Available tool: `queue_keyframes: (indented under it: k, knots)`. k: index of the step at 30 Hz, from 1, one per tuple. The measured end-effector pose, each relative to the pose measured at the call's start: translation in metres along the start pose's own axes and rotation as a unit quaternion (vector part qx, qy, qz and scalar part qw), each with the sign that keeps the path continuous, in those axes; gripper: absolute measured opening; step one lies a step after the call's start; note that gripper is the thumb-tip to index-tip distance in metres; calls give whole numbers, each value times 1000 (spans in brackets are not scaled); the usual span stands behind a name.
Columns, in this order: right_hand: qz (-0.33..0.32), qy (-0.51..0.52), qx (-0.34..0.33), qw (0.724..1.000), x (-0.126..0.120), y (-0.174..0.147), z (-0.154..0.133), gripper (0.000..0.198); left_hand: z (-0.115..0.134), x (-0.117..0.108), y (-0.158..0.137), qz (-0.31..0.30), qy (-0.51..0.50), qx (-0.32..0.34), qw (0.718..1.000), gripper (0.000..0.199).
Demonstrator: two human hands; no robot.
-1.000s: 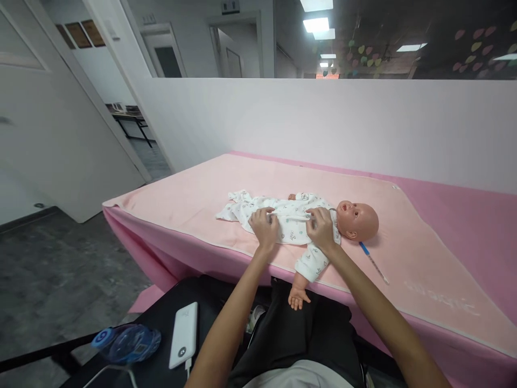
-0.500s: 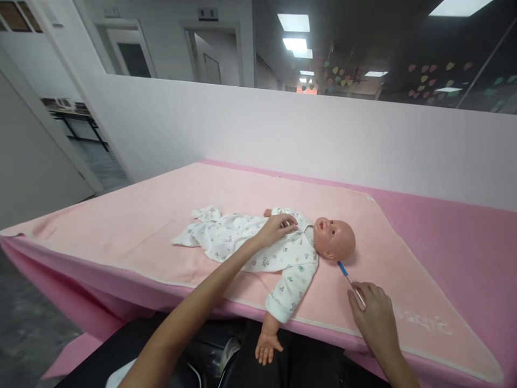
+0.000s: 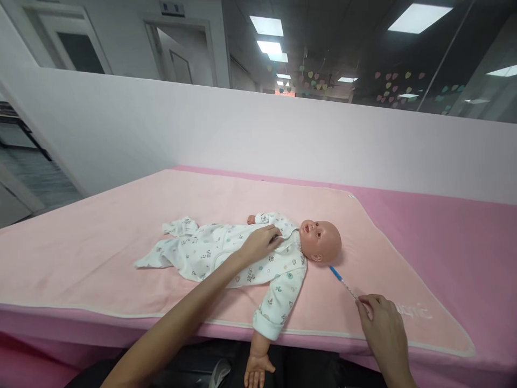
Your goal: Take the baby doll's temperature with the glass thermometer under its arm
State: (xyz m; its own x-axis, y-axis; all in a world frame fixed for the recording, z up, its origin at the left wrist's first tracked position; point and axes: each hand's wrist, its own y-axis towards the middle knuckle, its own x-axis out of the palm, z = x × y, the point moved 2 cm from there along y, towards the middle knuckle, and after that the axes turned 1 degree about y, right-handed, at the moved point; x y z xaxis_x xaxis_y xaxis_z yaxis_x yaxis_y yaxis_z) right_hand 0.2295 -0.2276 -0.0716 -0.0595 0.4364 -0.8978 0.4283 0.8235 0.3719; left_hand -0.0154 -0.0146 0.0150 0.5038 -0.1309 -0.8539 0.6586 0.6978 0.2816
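Observation:
A baby doll [image 3: 321,241] lies on its back with its head to the right, in a white printed sleepsuit [image 3: 202,250]. My left hand [image 3: 260,245] is on the doll's chest, its fingers curled at the front edge of the sleepsuit; the fingertips are partly hidden. Between the thumb and fingers of my right hand [image 3: 382,323] is the end of a slim glass thermometer [image 3: 348,289] with a blue tip. That tip points up-left, just below the doll's head, apart from it. One doll arm [image 3: 259,358] hangs over the table's front edge.
A peach mat [image 3: 121,205] with pale edging lies under the doll, over a pink cloth [image 3: 452,231] on the table. A low white wall [image 3: 262,129] with glass above it runs along the back. My dark-clad legs are below the front edge.
The view has turned right and nearer. My right hand has drawn back slightly from the doll's head and now holds the thermometer by its end, more of it showing. My left hand stays on the chest.

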Motion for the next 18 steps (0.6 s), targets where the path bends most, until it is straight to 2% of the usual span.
queue_keyframes:
  k: [4,7,10,13,15,18]
  knots:
    - [-34,10,52,998,-27,0,2,33,-18,-19,21,-57,-99,-95,989,35]
    - [-10,49,75,996,-56,9,-5,34,-33,-33,36,-77,-136,-135,978,36]
    - [29,105,42,993,-83,28,-26,33,-34,-46,47,-39,7,-112,993,33]
    - [52,149,-35,987,-96,58,-64,30,-18,-54,55,2,222,-78,972,31]
    - [42,148,-101,983,-94,82,-96,29,-3,-56,60,24,302,-27,953,31]
    - [-1,96,-174,980,-79,115,-141,27,13,-56,63,31,332,54,941,28]
